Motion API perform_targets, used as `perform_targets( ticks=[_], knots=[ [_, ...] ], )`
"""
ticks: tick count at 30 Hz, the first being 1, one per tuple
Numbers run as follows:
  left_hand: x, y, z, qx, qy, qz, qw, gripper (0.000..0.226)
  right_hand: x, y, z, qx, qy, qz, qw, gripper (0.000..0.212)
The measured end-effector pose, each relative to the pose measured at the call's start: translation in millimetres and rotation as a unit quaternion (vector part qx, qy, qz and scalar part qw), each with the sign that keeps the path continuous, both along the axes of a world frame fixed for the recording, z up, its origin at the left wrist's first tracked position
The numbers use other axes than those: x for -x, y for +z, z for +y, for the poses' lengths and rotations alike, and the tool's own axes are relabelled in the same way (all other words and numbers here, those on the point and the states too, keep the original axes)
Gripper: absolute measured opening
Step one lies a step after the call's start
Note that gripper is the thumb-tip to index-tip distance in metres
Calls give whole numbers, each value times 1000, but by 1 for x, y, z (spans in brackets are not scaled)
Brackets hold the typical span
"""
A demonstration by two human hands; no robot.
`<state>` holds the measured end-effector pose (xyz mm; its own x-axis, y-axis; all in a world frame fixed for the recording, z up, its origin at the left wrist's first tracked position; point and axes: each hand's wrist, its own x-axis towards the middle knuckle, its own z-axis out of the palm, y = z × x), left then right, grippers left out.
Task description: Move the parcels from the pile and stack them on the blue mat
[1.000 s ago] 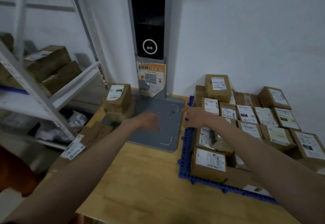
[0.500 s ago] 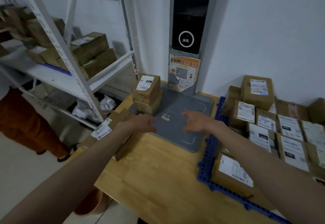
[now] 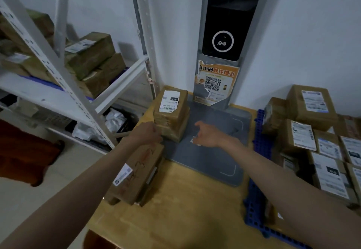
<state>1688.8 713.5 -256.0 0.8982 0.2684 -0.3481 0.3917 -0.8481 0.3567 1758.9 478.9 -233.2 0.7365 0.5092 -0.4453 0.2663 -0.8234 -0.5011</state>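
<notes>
1. Many labelled parcels (image 3: 302, 137) already fill the blue mat (image 3: 260, 143) along the tabletop's right edge, packed side by side with labels up, likely so more can be stacked on them.
2. The wooden tabletop (image 3: 185, 205) carries a grey scanner plate (image 3: 211, 157) at its far edge, and the remaining pile sits at the plate's far left corner, within reach of both arms.
3. That small stack of parcels (image 3: 172, 115) stands squarely, label up; another flat parcel (image 3: 140, 172) lies tilted over the tabletop's left edge.
4. The left hand (image 3: 148, 132) touches the stack's near-left lower corner, fingers curled against it; whether it grips yet I cannot tell.
5. The right hand (image 3: 209, 134) hovers just right of the stack with fingers spread and holding nothing, probably ready to clamp the other side.
6. Compared with half a second ago, both hands have moved further toward the stack, and the view has swung left.
</notes>
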Motion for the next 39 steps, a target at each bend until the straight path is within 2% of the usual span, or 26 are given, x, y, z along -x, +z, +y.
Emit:
perform_targets(
  ticks=[3, 6, 9, 16, 21, 31, 39],
  knots=[
    [-29, -9, 30, 10, 22, 1, 1000, 34, -11, -13, 24, -34, -47, 13, 998, 79],
    [-60, -18, 52, 10, -2, 15, 1000, 85, -22, -26, 44, -58, -85, 26, 994, 82],
    [-83, -26, 64, 49, -28, 6, 998, 87, -34, -33, 62, -74, -114, 46, 990, 84],
    [-116, -43, 69, 130, -12, -22, 991, 107, -54, -40, 96, -114, -131, 57, 983, 80],
    [-126, -49, 69, 127, -63, -31, 989, 79, -60, -52, 114, -138, -128, 61, 980, 70],
    [-124, -43, 68, 132, -41, -33, 990, 82, -61, -57, 117, -153, -178, 33, 972, 59],
    [-114, -11, 45, 126, -84, -68, 986, 80, -44, -39, 89, -185, -197, 3, 963, 51]
  ],
)
